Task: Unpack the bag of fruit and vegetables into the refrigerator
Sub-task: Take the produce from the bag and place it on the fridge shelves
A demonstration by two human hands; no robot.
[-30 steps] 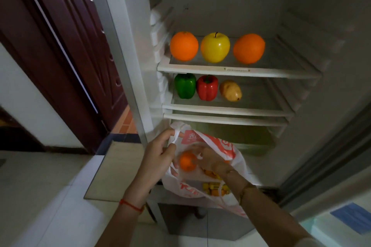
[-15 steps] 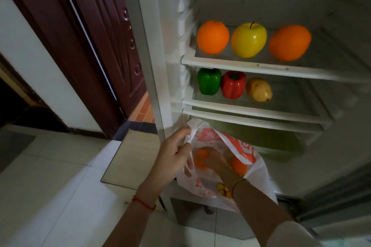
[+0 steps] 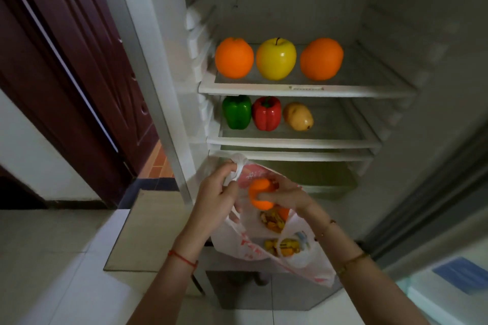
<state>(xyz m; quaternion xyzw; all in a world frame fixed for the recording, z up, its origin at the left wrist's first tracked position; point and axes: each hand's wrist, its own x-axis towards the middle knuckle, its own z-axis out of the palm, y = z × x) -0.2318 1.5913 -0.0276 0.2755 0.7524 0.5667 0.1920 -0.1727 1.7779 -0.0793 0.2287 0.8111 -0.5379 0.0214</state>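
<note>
My left hand (image 3: 215, 194) grips the handle of a white plastic bag (image 3: 245, 245) with red print, held in front of the open refrigerator. My right hand (image 3: 286, 192) is shut on a small orange fruit (image 3: 260, 192) at the bag's mouth. More yellow and orange produce (image 3: 274, 221) lies inside the bag. On the top shelf (image 3: 303, 87) sit an orange (image 3: 234, 57), a yellow apple (image 3: 276, 58) and a second orange (image 3: 321, 58). The shelf below (image 3: 290, 141) carries a green pepper (image 3: 237, 115), a red pepper (image 3: 266, 113) and a yellowish pear-like fruit (image 3: 298, 116).
A greenish drawer (image 3: 317, 177) lies under the lowest shelf, behind the bag. A dark red door (image 3: 79, 60) stands to the left. The refrigerator door (image 3: 435, 206) edge runs along the right. Pale tiled floor (image 3: 52, 258) lies below.
My right hand has lifted the small orange fruit up to the bag's mouth. The view has shifted so the shelves sit more to the middle.
</note>
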